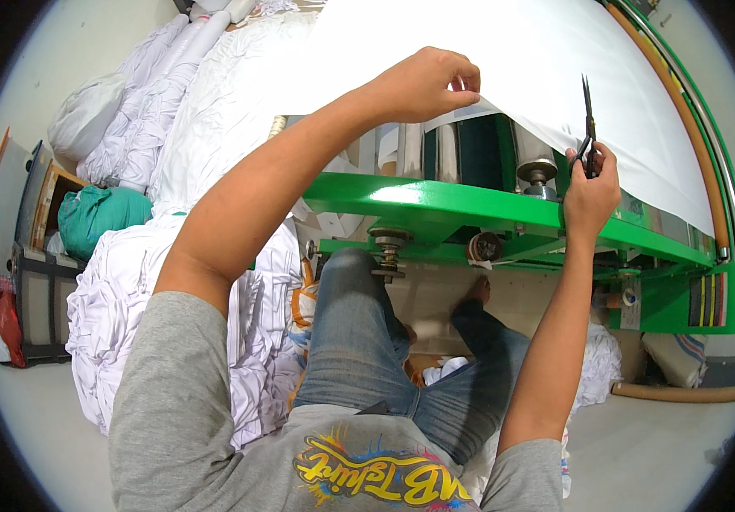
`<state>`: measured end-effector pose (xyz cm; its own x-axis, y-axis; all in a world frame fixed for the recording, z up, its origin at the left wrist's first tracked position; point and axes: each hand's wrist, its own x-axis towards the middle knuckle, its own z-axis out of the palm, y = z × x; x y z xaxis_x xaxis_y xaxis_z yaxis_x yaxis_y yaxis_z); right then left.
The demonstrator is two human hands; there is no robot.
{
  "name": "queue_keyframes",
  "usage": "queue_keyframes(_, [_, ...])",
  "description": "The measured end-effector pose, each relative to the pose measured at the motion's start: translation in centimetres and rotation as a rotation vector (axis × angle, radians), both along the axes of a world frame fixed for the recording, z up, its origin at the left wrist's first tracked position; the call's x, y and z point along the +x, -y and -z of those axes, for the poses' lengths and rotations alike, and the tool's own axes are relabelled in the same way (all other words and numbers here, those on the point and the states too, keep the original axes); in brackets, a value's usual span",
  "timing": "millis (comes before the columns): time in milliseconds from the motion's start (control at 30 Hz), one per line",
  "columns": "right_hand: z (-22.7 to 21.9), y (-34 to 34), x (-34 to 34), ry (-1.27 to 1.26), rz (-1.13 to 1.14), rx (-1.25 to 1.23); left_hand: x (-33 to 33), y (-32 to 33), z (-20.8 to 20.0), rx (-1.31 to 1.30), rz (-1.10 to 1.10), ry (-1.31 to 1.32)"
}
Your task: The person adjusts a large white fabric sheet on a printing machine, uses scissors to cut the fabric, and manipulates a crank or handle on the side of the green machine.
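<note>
— Why pinch the white fabric (512,51) with your left hand (423,85)?
— Your closed grip lifts its edge, far above the green machine (435,200), so your right hand (591,183), wrapped round the scissors (588,128), can reach it.

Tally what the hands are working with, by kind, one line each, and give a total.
White fabric sheet, pinched at its edge by the left hand: 1
Scissors, gripped by the right hand, blades pointing up: 1
Green machine frame under the sheet: 1
Total: 3
</note>
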<state>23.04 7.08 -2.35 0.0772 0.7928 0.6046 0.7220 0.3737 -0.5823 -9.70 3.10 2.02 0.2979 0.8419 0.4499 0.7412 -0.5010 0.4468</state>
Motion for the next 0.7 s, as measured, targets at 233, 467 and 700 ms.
queue_keyframes(233, [0.36,-0.26,0.2,0.031,0.022,0.018,-0.06,-0.02,-0.37,-0.031,0.006,0.007])
queue_keyframes(467, [0.11,0.02,-0.06,0.033,0.023,0.008,-0.05,0.04,-0.31,-0.039,0.016,-0.004])
queue_keyframes(700, [0.11,0.05,-0.06,0.024,0.022,-0.005,-0.14,-0.05,-0.2,-0.021,0.039,-0.035])
